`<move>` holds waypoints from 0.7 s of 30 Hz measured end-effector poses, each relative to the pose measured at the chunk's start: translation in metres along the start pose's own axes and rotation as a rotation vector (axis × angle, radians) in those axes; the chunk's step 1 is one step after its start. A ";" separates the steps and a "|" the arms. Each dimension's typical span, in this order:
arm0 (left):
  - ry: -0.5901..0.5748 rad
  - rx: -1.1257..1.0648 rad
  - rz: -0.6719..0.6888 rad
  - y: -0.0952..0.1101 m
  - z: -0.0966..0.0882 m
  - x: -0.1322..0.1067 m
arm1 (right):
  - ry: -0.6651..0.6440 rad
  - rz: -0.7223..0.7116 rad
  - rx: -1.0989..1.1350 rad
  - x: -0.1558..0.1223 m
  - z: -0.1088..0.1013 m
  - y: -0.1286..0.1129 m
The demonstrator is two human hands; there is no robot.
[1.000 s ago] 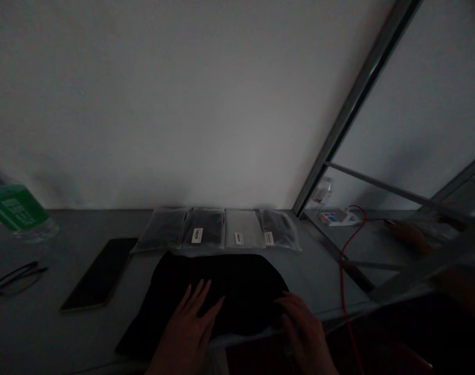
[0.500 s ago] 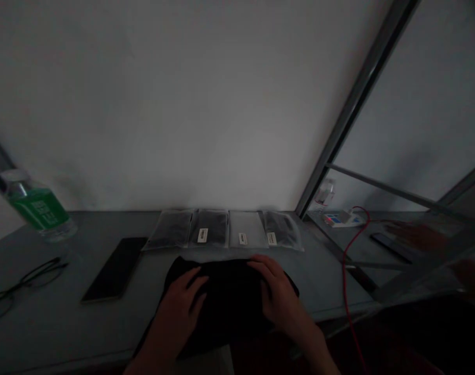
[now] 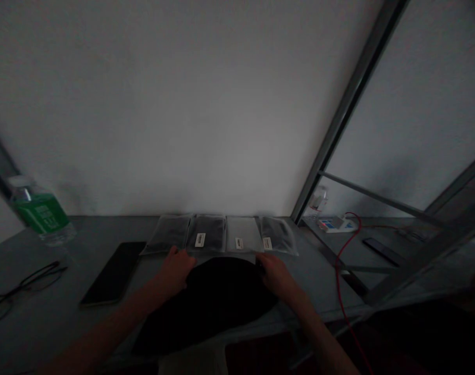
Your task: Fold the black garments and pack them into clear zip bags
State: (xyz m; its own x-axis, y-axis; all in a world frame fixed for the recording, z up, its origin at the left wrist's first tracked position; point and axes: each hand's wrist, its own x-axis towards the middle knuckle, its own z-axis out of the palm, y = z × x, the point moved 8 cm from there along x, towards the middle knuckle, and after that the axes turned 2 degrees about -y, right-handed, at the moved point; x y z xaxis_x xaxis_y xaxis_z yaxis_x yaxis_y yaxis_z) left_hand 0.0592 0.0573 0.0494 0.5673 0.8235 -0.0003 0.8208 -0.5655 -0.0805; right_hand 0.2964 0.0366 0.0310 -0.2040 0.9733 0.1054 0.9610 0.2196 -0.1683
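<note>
From here nothing can actually be read: the white labels point(image 3: 200, 240) on three of the clear bags point(image 3: 208, 234) are too small, and the green label point(image 3: 42, 214) on the water bottle point(image 3: 46, 234) shows only blurred characters.

Plain indoor workroom, packing bench or office corner, cannot tell which. Long grey table point(image 3: 77, 232) against bare white wall point(image 3: 163, 104). Four labelled plastic bags point(image 3: 222, 234) in row just beyond left hand point(image 3: 175, 271) and right hand point(image 3: 274, 273). Further left of left hand, everyday desk items: smartphone point(image 3: 112, 273), eyeglasses point(image 3: 26, 284), green-labelled water bottle point(image 3: 42, 216). Well right of right hand, past slanted metal frame point(image 3: 349, 104): small white box point(image 3: 335, 224), red cable point(image 3: 341, 260).
</note>
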 end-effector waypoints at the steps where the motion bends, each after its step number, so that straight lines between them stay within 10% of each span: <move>1: 0.050 0.030 0.011 0.003 -0.003 -0.003 | 0.026 0.019 -0.007 -0.003 -0.001 0.003; 10: 0.195 0.010 0.080 0.004 0.012 -0.050 | 0.015 0.099 -0.098 -0.035 0.007 0.026; 15: 0.237 -0.107 -0.012 0.008 0.017 -0.065 | 0.269 0.030 -0.058 -0.046 -0.002 -0.026; 21: 0.548 -0.003 -0.067 0.015 0.052 -0.094 | 0.154 -0.057 0.057 -0.048 0.044 -0.066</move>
State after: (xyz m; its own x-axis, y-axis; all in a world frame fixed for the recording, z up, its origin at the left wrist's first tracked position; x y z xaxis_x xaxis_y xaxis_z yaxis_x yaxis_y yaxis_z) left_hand 0.0145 -0.0265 -0.0039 0.4652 0.7138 0.5235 0.8559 -0.5137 -0.0601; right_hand 0.2342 -0.0219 -0.0064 -0.2220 0.9384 0.2647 0.9356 0.2815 -0.2131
